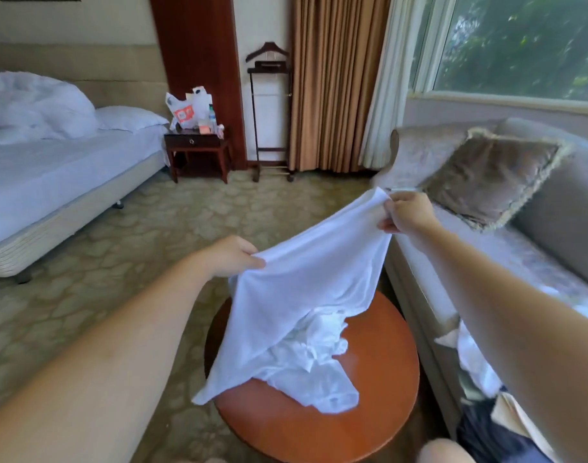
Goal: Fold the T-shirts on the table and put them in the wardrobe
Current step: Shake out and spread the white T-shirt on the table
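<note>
Round wooden table (pixel 369 412) beside sofa (pixel 536 235)

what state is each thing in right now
left hand, pinching an edge of the held white T-shirt
right hand, gripping its other edge, higher up
held white T-shirt, unfolded, stretched between the hands
heap of white T-shirts, crumpled, unfolded, on the round table
bedside table drawer, shut
brown curtain, pulled aside, gathered
duvet, bunched up
</note>
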The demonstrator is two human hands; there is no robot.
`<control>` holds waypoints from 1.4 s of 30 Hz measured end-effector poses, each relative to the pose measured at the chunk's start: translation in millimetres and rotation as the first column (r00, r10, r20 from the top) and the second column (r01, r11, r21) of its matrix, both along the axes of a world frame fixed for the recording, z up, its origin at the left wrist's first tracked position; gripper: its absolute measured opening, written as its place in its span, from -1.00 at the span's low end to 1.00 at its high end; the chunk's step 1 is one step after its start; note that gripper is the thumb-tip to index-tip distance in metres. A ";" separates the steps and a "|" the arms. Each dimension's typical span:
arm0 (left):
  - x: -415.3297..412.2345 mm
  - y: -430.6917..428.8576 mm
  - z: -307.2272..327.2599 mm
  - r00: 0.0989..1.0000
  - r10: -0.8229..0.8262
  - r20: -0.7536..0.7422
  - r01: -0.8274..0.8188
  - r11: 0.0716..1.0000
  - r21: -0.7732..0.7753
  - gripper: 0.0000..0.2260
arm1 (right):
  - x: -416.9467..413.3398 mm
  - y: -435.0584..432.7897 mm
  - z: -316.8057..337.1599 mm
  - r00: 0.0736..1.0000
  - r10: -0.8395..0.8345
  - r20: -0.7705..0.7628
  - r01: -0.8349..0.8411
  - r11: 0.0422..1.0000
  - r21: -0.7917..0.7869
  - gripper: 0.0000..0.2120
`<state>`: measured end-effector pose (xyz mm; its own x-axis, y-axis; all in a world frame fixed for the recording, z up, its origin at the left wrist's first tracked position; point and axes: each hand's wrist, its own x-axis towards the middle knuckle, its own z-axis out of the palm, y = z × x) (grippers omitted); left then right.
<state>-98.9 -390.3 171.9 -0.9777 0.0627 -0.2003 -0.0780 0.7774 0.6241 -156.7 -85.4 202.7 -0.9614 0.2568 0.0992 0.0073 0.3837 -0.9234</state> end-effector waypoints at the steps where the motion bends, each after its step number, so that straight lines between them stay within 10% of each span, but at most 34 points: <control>1: 0.9 2.9 -11.6 0.997 -0.036 0.062 0.037 0.999 -0.012 -0.84 | 1.9 3.8 -15.9 1.000 -0.012 0.010 0.012 1.000 -0.026 -0.71; 12: 11.4 -8.7 -119.3 0.919 -0.096 0.381 0.209 0.941 -0.267 -0.89 | 18.3 93.4 -140.4 0.908 -0.381 0.174 0.361 0.922 0.137 -0.76; 17: 14.1 -18.4 -132.6 0.962 0.035 0.271 0.027 0.976 -0.218 -0.64 | 30.8 88.4 -162.6 0.949 -0.206 0.238 0.232 0.969 -0.088 -0.70; 23: 15.6 35.3 -98.7 0.994 -0.069 0.087 0.070 0.998 -0.005 -0.90 | 70.8 53.8 -168.9 0.985 0.094 0.145 -0.099 0.995 0.025 -0.91; 34: 67.2 117.2 -82.3 0.986 -0.156 0.055 0.147 0.978 0.149 -0.73 | 160.9 51.1 -175.1 0.975 0.191 0.117 -0.209 0.964 0.167 -0.85; 42: 98.8 139.5 -106.0 0.986 -0.161 0.035 0.151 0.968 0.199 -0.65 | 203.6 29.1 -184.8 0.967 0.243 0.078 -0.243 0.970 -0.007 -0.88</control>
<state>-0.1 -250.8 65.9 -0.9419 0.2560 -0.2174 -0.0006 0.6461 0.7633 46.8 -56.3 17.9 -0.9997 0.0146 0.0217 -0.0144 0.3852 -0.9227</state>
